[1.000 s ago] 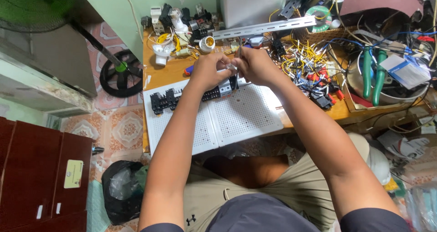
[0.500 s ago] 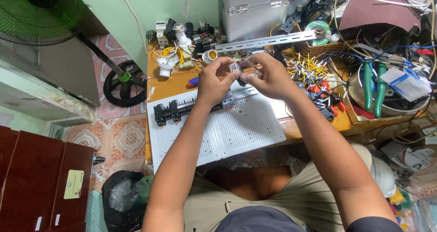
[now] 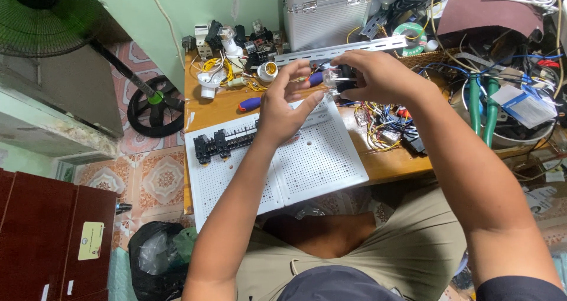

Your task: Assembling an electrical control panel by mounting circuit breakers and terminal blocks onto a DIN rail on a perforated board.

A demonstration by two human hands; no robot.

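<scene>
Both hands are raised above the cluttered wooden surface (image 3: 221, 109). The right hand (image 3: 372, 73) pinches a small clear plastic relay-like component (image 3: 332, 76) between thumb and fingers, together with a black part beneath it. The left hand (image 3: 283, 103) sits just beside it, fingers loosely spread and curled, the thumb tip near the component. Below lies a white perforated mounting board (image 3: 313, 159) carrying a row of black terminal sockets (image 3: 224, 142).

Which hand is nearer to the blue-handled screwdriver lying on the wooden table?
Left. The left hand hovers just right of the blue-handled screwdriver; the right hand, holding a small clear part, is farther right.
</scene>
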